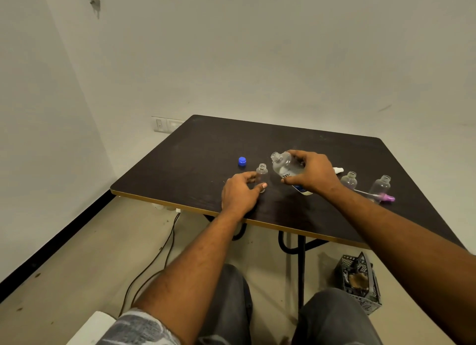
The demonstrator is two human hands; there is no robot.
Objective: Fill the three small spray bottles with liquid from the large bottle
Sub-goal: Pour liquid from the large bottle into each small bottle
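My right hand [310, 173] grips the large clear bottle [283, 165], uncapped and tilted with its mouth toward the left. My left hand [240, 193] holds a small clear spray bottle [262, 172] upright on the dark table [180, 169], its neck open just below and left of the large bottle's mouth. Two more small bottles, one [349, 180] and another [380, 187], stand open to the right. The large bottle's blue cap [242, 161] lies on the table to the left.
A pink spray head with its tube [383, 197] lies beside the rightmost bottle, and a white spray head [338, 169] lies behind my right hand. A cable runs on the floor at the left, and a mesh basket [359, 283] sits under the table at the right.
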